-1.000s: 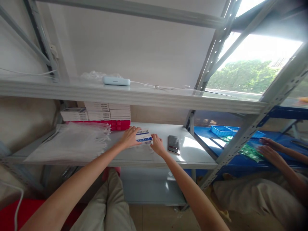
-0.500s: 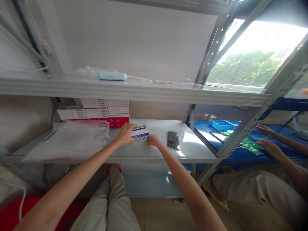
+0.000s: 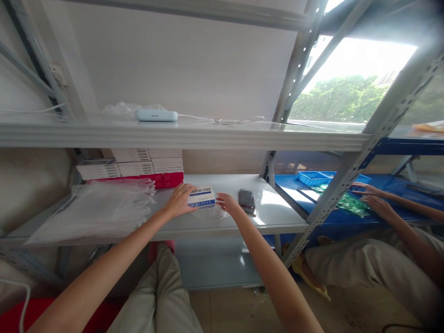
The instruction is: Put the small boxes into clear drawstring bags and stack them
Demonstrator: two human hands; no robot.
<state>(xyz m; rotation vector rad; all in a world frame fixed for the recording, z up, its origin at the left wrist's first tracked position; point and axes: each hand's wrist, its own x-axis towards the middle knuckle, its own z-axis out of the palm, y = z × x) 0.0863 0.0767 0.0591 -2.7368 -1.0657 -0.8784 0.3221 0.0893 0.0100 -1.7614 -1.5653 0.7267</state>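
Seen from the head camera, looking down at a grey metal shelving unit: two bare forearms reach forward over a smooth, pale middle shelf [image 3: 277, 217]. The left hand [image 3: 178, 200] curls its fingers around the left end of a small, flat rectangular box [image 3: 201, 198], white card with a blue band and printed lettering. The box sits just above the shelf surface, near the shelf's middle. The right hand [image 3: 227, 202] is at the box's right edge, fingers loosely bent and close together; whether they actually touch the box cannot be told.

Just right of the right hand lies a dark, flat phone [image 3: 247, 201], glossy and rectangular. To the left, a loose heap of clear, crinkled plastic bags [image 3: 93, 206] spreads across the shelf. Behind them stands a neat stack of thin boxes [image 3: 138, 166], white on top and red at the bottom.

On the upper shelf rests a pale blue, rounded oblong device [image 3: 156, 115] with a thin white cable.

At far right, another person's hands [image 3: 373, 199] rest on green bags on a blue surface.
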